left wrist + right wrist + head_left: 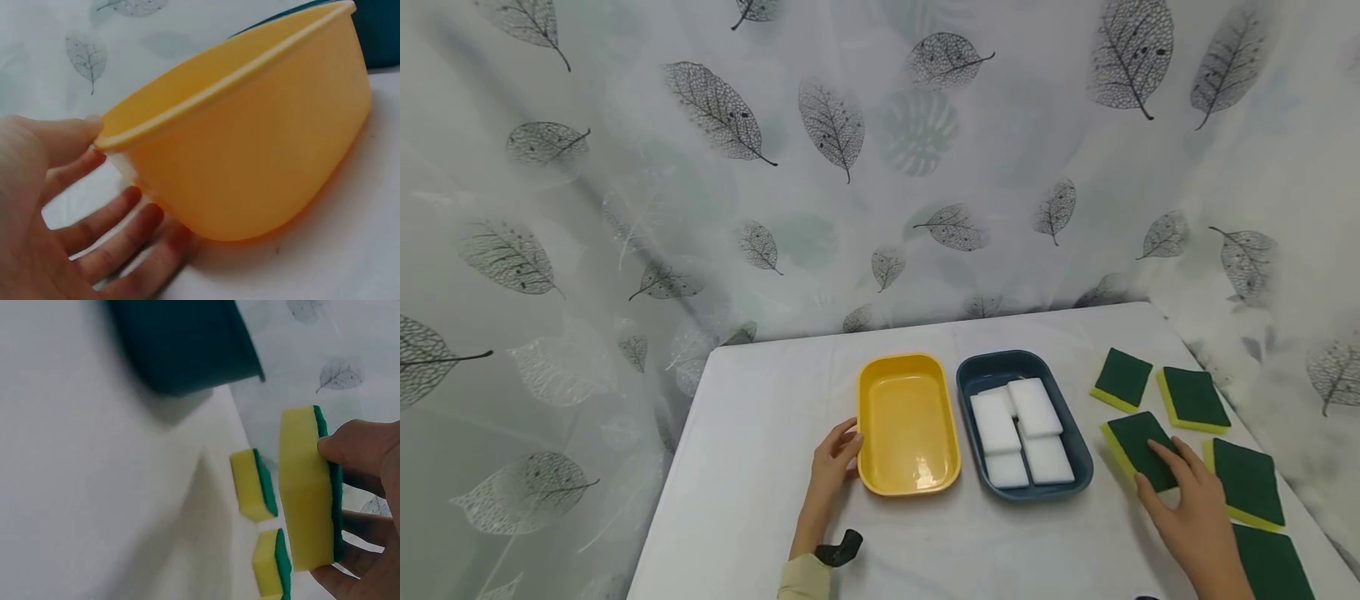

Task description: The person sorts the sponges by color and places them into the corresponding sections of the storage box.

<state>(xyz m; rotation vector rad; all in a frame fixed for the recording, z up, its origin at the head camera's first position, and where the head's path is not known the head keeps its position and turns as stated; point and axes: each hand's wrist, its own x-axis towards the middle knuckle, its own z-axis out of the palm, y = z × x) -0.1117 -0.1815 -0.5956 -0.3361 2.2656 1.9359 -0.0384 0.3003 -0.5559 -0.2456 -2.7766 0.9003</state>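
Across table [760, 433]: five sponges [1135, 442]; two tubs [906, 425]

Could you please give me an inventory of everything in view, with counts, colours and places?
Yellow tub: 1, yellow, on the table, left of the blue tub
Blue tub: 1, dark blue, on the table
Blocks: at least 4, white, overlapping inside the blue tub
Sponges: 5 visible, green and yellow, right of the blue tub
Table: 1, white, below everything
Leaf-patterned sheeting: count unclear, pale with dark leaves, behind and beside the table
Strap-like item: 1, black, at the left wrist
Sleeve: 1, pale yellowish, left forearm
Left hand: 1, bare, holding the yellow tub's edge
Right hand: 1, bare, gripping one of the sponges
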